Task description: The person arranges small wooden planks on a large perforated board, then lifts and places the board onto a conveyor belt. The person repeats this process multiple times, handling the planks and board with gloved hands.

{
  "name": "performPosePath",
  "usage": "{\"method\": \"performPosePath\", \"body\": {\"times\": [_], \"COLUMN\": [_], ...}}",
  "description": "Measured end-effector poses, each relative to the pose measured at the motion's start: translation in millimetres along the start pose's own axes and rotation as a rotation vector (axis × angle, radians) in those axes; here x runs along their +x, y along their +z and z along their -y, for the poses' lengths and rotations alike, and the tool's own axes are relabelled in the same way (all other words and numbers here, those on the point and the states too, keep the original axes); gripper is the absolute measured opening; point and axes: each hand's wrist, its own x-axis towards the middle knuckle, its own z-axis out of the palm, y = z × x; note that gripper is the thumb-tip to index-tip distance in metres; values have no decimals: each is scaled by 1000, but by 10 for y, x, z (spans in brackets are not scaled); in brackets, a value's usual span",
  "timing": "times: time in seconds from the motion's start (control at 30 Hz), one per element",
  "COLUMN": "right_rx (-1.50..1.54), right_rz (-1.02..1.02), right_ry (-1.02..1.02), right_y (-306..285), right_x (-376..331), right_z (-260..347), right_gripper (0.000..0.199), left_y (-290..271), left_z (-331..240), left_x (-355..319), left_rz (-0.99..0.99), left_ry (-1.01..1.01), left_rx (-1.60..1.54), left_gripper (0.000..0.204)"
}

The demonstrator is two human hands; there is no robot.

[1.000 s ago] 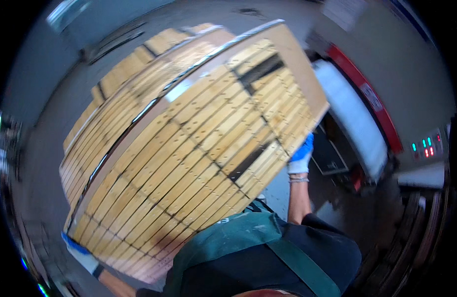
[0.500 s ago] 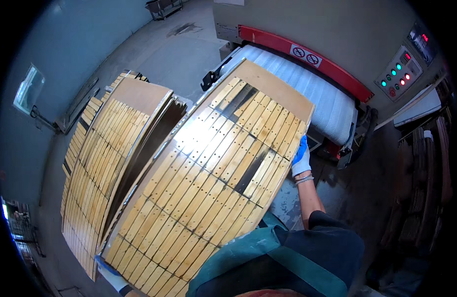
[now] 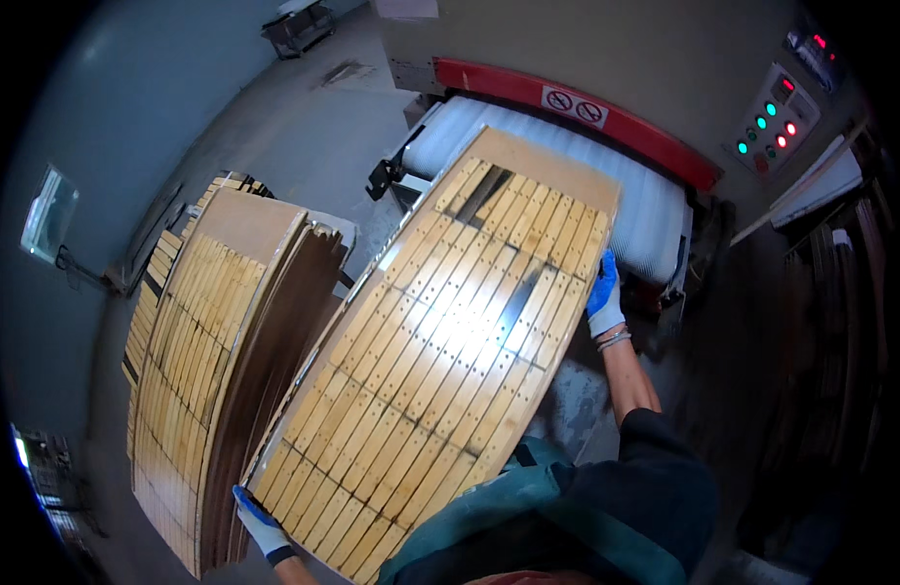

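Observation:
A large brown board (image 3: 552,168) carries rows of pale wooden slats (image 3: 391,409) with small dark holes, a few slats being dark. My left hand (image 3: 262,517), in a blue and white glove, is closed on the board's near left corner. On its right edge my right hand (image 3: 604,297), gloved alike, grips the rim; the fingers under the board are hidden. The far end of the board overlaps the near edge of a white ribbed conveyor belt (image 3: 635,219) in this view; whether they touch I cannot tell. To the left stands a pile of similar slat-covered boards (image 3: 192,341).
A red guard bar (image 3: 655,141) with a sign spans the machine above the belt. Lit buttons sit on a control panel (image 3: 777,117) at far right. Dark stacked sheets (image 3: 840,322) stand along the right side. A cart (image 3: 299,27) is at the back left.
The board in my hands has shifted right, away from the pile, whose brown side edges now show more. Both hands have kept their hold, and the view has turned slightly.

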Motion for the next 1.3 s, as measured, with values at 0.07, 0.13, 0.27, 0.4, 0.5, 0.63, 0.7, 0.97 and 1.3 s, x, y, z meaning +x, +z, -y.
{"method": "performPosePath", "body": {"times": [0.07, 0.13, 0.27, 0.4, 0.5, 0.63, 0.7, 0.97, 1.3], "right_rx": [111, 99, 231, 37, 56, -117, -118, -6, -78], "right_rz": [55, 9, 31, -36, -89, -224, -190, -136, -240], "right_ry": [114, 166, 580, 820, 693, 635, 519, 557, 701], "right_y": [95, 273, 718, 973, 975, 949, 1000, 1607, 2026], "right_x": [-528, -1320, -3185, -4428, -4689, -4589, -4536, -4828, -5700], "right_z": [-195, -509, -1008, -1273, -1333, -1326, -1306, -1338, -1793], "right_gripper": [69, 75, 80, 65, 54, 47, 42, 30, 35], "left_y": [-46, -122, -305, -543, -682, -677, -629, -292, -299], "left_z": [-23, -41, -31, 0, -5, -74, -139, -496, -408], "left_x": [-50, -82, -44, 39, 114, 178, 164, 297, 488], "left_rz": [86, 122, 215, 373, 498, 562, 555, 635, 696], "left_ry": [54, 35, 150, 81, 18, -35, 185, -156, 319], "left_rx": [42, 44, 292, 245, 428, 119, 386, 190, 415], "left_gripper": [67, 65, 62, 59, 54, 46, 50, 60, 48]}}
